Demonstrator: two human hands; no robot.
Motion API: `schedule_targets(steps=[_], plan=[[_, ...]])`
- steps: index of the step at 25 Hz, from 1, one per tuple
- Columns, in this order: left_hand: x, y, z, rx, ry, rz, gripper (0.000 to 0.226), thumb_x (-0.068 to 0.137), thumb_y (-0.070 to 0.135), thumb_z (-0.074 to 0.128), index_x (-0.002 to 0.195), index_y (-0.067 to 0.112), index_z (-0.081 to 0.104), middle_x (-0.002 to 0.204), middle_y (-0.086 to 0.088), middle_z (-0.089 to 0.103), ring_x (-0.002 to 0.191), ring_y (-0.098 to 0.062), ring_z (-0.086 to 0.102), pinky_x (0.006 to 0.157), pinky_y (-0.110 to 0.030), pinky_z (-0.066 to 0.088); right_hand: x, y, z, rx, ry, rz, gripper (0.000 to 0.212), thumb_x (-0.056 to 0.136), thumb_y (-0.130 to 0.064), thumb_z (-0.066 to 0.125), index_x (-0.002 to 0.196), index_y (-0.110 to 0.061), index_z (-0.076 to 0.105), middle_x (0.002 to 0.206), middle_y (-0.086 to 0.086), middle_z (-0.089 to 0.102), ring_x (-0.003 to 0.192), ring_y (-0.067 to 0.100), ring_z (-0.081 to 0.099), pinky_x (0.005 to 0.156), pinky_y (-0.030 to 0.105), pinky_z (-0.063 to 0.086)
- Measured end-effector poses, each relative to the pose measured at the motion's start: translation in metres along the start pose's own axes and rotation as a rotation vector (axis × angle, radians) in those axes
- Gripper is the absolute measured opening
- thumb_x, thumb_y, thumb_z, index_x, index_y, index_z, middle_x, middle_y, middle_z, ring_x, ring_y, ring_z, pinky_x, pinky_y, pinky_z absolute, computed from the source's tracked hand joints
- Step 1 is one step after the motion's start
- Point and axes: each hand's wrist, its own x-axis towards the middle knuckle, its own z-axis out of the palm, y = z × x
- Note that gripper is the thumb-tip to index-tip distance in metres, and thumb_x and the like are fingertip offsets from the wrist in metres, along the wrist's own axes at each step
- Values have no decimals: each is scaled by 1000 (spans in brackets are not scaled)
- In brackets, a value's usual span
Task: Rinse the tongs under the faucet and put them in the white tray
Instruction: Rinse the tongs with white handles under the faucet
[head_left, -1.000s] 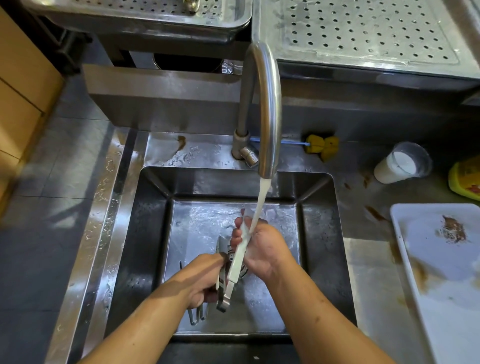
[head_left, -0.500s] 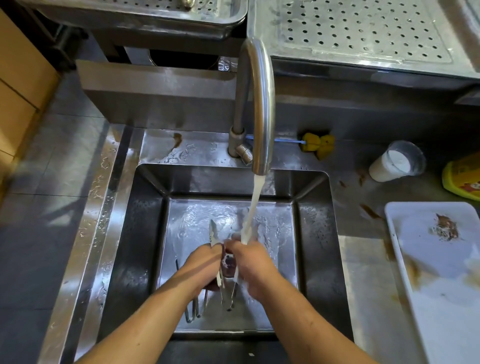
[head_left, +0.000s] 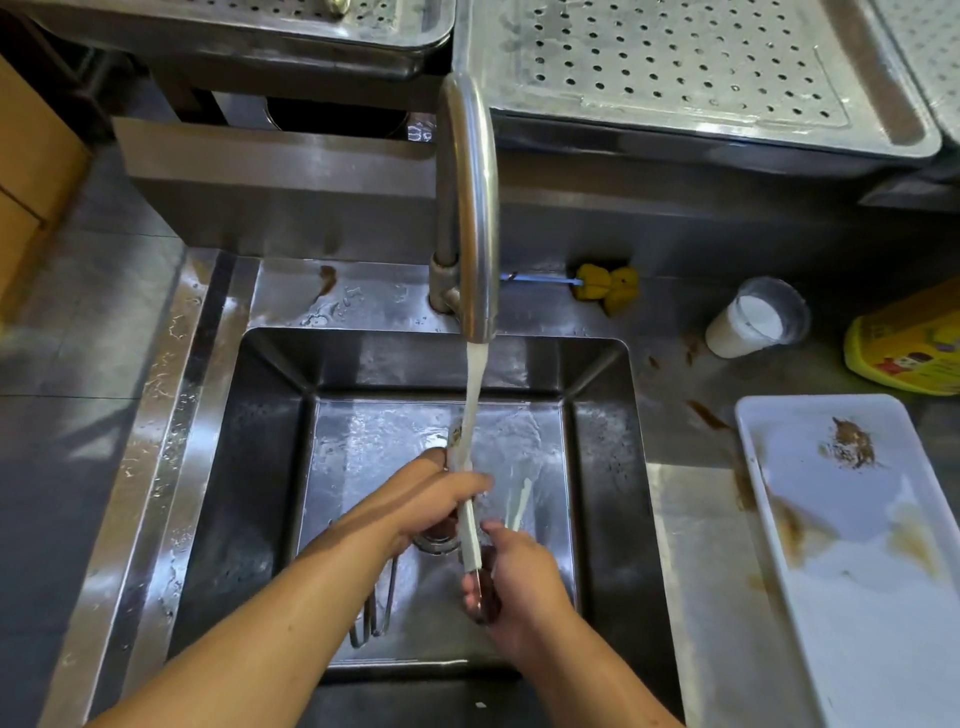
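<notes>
Both hands work over the steel sink (head_left: 270, 467), under water running from the faucet (head_left: 470, 208). At about 12 o'clock from the hands the stream falls from the spout and strikes the tongs (head_left: 470, 530), which are held between the two hands above the drain. The left hand (head_left: 431, 499) has its fingers curled around the upper part of the tongs, a closed grip on one arm of the tool, right where the water lands. The right hand (head_left: 514, 577) sits just at 5 o'clock from the left hand, its fingers wrapped closed around the lower, handle end of the tongs; a dark reddish part of the tool shows inside the palm. One pale arm of the tongs runs up from the right hand to the left, and a second pale arm rises at about 1 o'clock from the right hand, spread apart from the first. Other metal utensils (head_left: 374, 608) lie on the sink floor beneath the left forearm; what they are I cannot tell. Well off at 3 o'clock from the hands, the white tray (head_left: 857, 571) rests on the bench (head_left: 696, 545), smeared with brown residue. At about 2 o'clock, farther back, stands a plastic cup (head_left: 753, 322) holding white liquid.
</notes>
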Motion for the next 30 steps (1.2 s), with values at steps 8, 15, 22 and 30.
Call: schedule_targets(steps=[8, 15, 22, 30], plan=[[3, 7, 7, -239, -66, -43, 39, 98, 40, 70, 103, 1, 74, 89, -16, 75, 80, -28, 73, 73, -41, 67, 4, 8, -22, -50, 71, 15, 17, 107, -17, 42, 110, -11, 57, 64, 8, 50, 35, 15, 43, 37, 17, 31], [8, -9, 4, -304, -8, -144, 38, 101, 39, 66, 108, 3, 74, 87, -17, 78, 78, -30, 67, 60, -36, 51, 1, 8, -25, 0, -167, 302, 21, 101, -6, 37, 98, -15, 55, 58, 4, 49, 34, 7, 32, 31, 13, 18], [11, -8, -7, -257, 31, -141, 30, 102, 34, 63, 91, 8, 70, 81, -17, 69, 68, -29, 65, 47, -33, 53, 6, 10, -16, -3, -188, 339, 19, 101, -8, 40, 95, -18, 55, 61, 4, 49, 36, 7, 31, 31, 13, 19], [14, 4, -7, -145, 107, -105, 24, 104, 22, 59, 95, 4, 72, 77, -17, 73, 64, -32, 69, 67, -42, 61, 10, 11, -19, -151, -94, 189, 20, 96, -6, 36, 88, -14, 53, 59, 3, 47, 41, 12, 34, 37, 15, 19]])
